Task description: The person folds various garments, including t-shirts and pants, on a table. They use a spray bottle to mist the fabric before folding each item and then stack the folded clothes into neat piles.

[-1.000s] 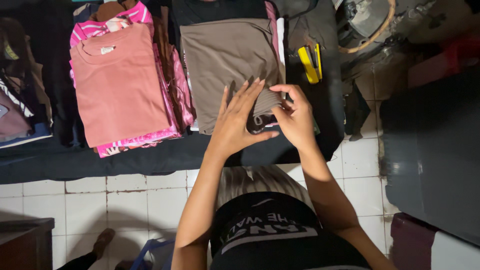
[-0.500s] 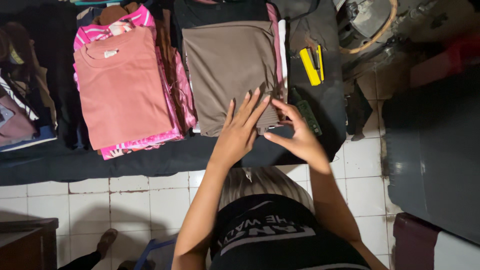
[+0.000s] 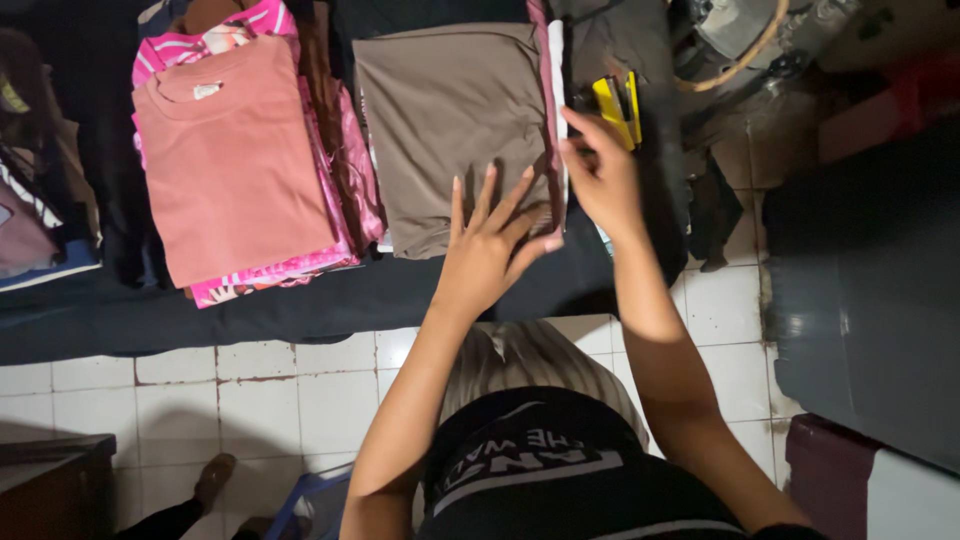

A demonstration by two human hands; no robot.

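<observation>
Brown-grey fabric, folded into a neat upright rectangle, makes up the folded brown garment (image 3: 455,120) under inspection. It lies on a dark cloth (image 3: 300,300) spread over the white tiled floor (image 3: 200,390), its surface smooth with faint creases near the lower edge. A strip of pink-and-white fabric (image 3: 548,90) shows along its right side.

The left hand (image 3: 490,245) lies flat on the garment's lower right part, palm down, fingers spread wide and pointing up the fabric. The right hand (image 3: 600,170) is at the garment's right edge, fingers loosely curled with the tips at the pink-and-white strip; whether it pinches that edge cannot be told.

To the left, apart from the brown garment, a folded salmon-pink shirt (image 3: 230,160) sits on top of a pink striped garment (image 3: 260,280). A yellow object (image 3: 615,105) lies just beyond the right hand.

Compared with half a second ago: the left hand has moved further onto the garment and lies flatter. The right hand, then low at the garment's bottom right corner beside a small dark object, has moved up along the right edge toward the yellow object. One second ago both hands were together below the garment, around that small dark object. The brown garment and the pink stack have not shifted.
</observation>
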